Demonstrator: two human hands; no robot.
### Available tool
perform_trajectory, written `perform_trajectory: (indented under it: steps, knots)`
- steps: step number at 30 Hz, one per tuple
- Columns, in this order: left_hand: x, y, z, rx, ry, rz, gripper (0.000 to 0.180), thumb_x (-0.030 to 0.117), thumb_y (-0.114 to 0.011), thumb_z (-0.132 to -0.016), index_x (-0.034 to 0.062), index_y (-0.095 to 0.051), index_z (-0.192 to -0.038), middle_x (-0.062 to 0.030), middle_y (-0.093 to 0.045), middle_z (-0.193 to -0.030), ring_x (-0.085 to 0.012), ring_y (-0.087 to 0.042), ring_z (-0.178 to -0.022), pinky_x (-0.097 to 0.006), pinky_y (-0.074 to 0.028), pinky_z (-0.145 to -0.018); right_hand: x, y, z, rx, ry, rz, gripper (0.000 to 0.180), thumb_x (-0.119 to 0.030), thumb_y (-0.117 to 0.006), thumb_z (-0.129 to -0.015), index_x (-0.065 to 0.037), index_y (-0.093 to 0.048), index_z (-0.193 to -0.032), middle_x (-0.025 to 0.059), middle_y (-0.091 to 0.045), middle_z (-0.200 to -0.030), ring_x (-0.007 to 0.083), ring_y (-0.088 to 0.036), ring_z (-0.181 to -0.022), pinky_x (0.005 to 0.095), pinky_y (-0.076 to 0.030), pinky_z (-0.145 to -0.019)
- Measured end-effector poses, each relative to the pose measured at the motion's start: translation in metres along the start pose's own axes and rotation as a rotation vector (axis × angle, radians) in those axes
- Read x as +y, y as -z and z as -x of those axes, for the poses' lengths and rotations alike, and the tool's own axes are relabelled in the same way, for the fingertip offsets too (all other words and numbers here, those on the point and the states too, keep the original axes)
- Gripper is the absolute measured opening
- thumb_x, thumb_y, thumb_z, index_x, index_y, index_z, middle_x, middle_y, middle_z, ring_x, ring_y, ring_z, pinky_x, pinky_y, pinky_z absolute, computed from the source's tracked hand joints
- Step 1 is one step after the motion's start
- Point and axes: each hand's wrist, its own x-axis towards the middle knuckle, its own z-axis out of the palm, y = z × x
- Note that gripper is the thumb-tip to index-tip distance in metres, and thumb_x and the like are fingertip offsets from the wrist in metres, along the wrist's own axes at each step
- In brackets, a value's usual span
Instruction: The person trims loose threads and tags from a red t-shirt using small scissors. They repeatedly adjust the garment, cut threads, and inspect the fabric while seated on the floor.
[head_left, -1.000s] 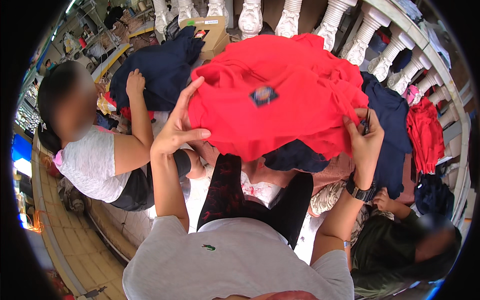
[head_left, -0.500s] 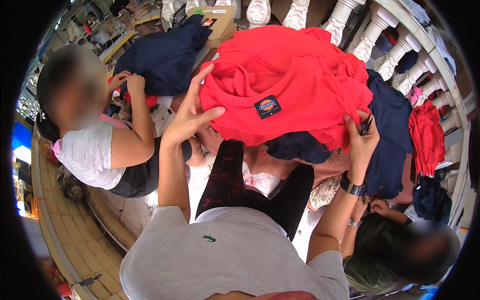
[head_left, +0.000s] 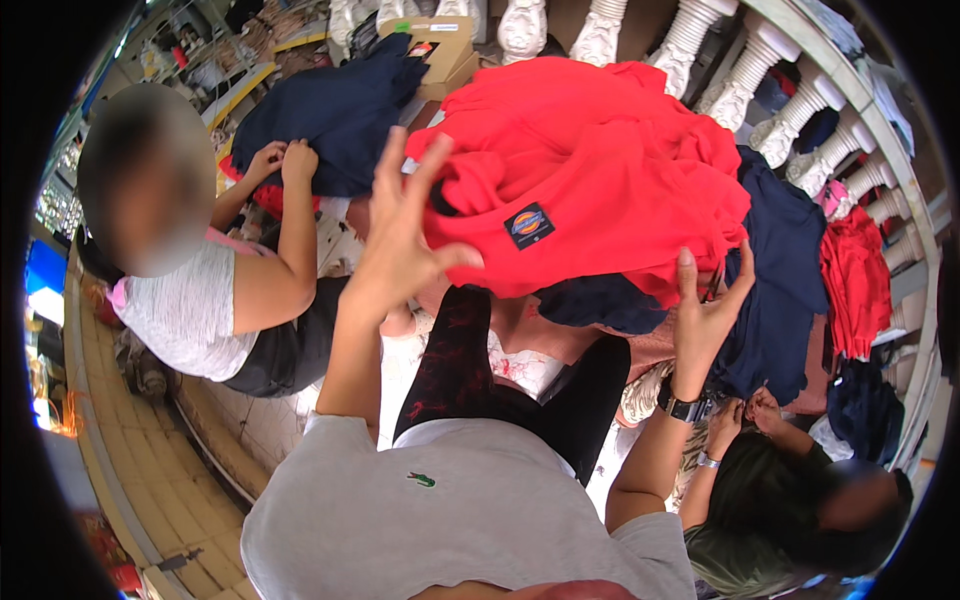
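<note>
In the head view, the red garment (head_left: pixel 600 180) lies loosely heaped at the upper centre of the frame, its near edge over a navy cloth (head_left: pixel 603 304). The left hand (head_left: pixel 405 240) is at the garment's left edge, thumb and fingers spread wide; the right hand (head_left: pixel 703 315) is at its lower right corner, thumb and finger likewise apart. Neither clamps the cloth, and light contact cannot be told. With no firm hold, the near edge could slip toward the lap, pulled by its own weight; a tug at the right corner might also drag the navy garment (head_left: pixel 785 280) just beside it. The red cloth looks soft and limp, bright and plain, with rumpled folds across its far part, a smoother front, and a dark label (head_left: pixel 528 226) lying tilted left of its middle.
</note>
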Motion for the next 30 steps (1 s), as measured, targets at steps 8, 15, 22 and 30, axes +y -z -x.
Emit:
perform_trajectory:
  steps: [8,15,22,30]
  knots:
    - [0.006,-0.024,-0.021,-0.122,-0.126,0.018,0.025,0.007,-0.075,-0.079,0.0013,-0.061,-0.098,-0.0112,-0.056,-0.13,-0.0362,-0.046,-0.13,-0.046,-0.037,-0.106,0.013,-0.008,-0.012,0.017,0.013,-0.021,0.059,-0.016,-0.081,-0.086,-0.001,-0.053,-0.135,-0.005,-0.045,-0.07,0.0049,-0.041,-0.063,0.0203,-0.034,-0.059]
    - [-0.013,-0.01,-0.059,-0.086,-0.007,0.417,0.023,0.014,-0.072,-0.089,-0.0029,-0.064,-0.102,-0.0069,-0.063,-0.099,-0.0166,-0.059,-0.094,-0.029,-0.045,-0.088,0.011,-0.005,-0.009,0.007,0.015,-0.008,0.06,-0.017,-0.082,-0.084,-0.001,-0.054,-0.135,-0.0038,-0.045,-0.071,0.0057,-0.041,-0.064,0.0209,-0.035,-0.061]
    - [-0.026,-0.016,-0.093,-0.15,0.2,0.927,0.023,0.027,-0.06,-0.103,0.0048,-0.065,-0.105,0.0048,-0.063,-0.099,-0.0027,-0.056,-0.092,-0.02,-0.045,-0.084,0.012,0.002,-0.004,-0.044,0.011,-0.068,0.061,-0.015,-0.083,-0.083,-0.002,-0.055,-0.135,-0.0032,-0.047,-0.071,0.0048,-0.044,-0.067,0.0199,-0.034,-0.056]
    - [-0.007,0.003,-0.128,0.041,0.343,1.39,0.058,0.049,-0.056,-0.101,0.0072,-0.05,-0.141,-0.0083,-0.057,-0.136,-0.0172,-0.06,-0.118,-0.033,-0.05,-0.097,0.01,0.005,0.027,0.01,0.249,0.013,0.045,-0.014,-0.084,-0.08,-0.004,-0.062,-0.118,-0.003,-0.05,-0.065,0.0045,-0.04,-0.052,0.0215,-0.03,-0.048]
